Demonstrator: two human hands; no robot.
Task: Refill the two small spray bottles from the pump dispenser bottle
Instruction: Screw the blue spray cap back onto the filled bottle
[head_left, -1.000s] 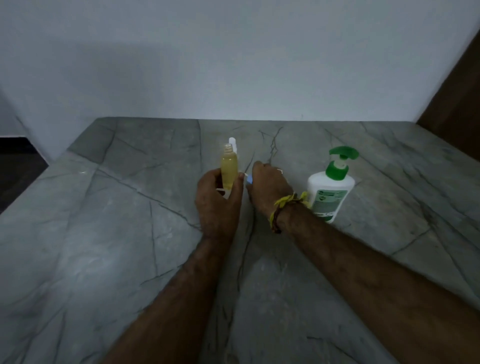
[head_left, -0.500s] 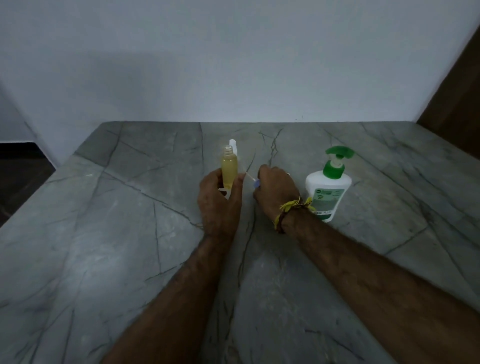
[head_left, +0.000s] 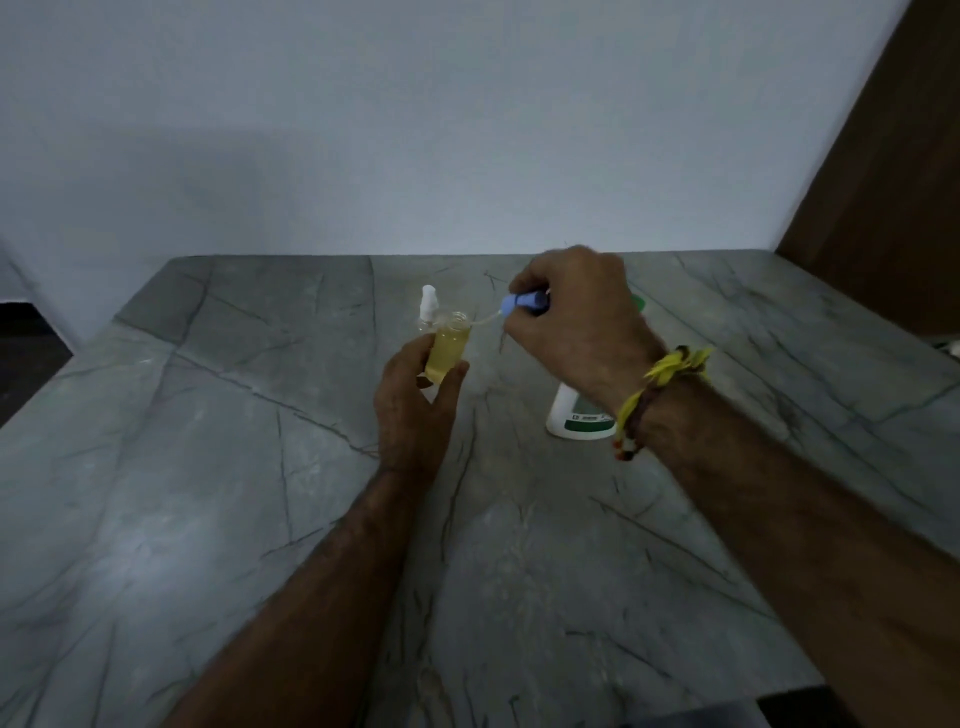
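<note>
My left hand (head_left: 415, 410) grips a small clear spray bottle (head_left: 448, 351) with yellowish liquid and an open neck, standing on the grey stone table (head_left: 208, 467). Raised to its right, my right hand (head_left: 576, 322) pinches a blue spray cap (head_left: 524, 302); the cap's thin dip tube (head_left: 485, 323) slants down to the bottle's mouth. A second small spray bottle (head_left: 428, 306) with a white nozzle stands just behind the first, mostly hidden. My right wrist covers most of the white pump dispenser bottle (head_left: 576, 418); only its base and a sliver of green pump show.
A pale wall rises behind the table's far edge. A brown wooden panel (head_left: 883, 182) stands at the right. The table drops off at the left edge and at the near right corner.
My right hand has lifted from the tabletop with the blue cap and brought its tube to the bottle's mouth. It now hides the pump bottle's top. My left hand keeps its hold.
</note>
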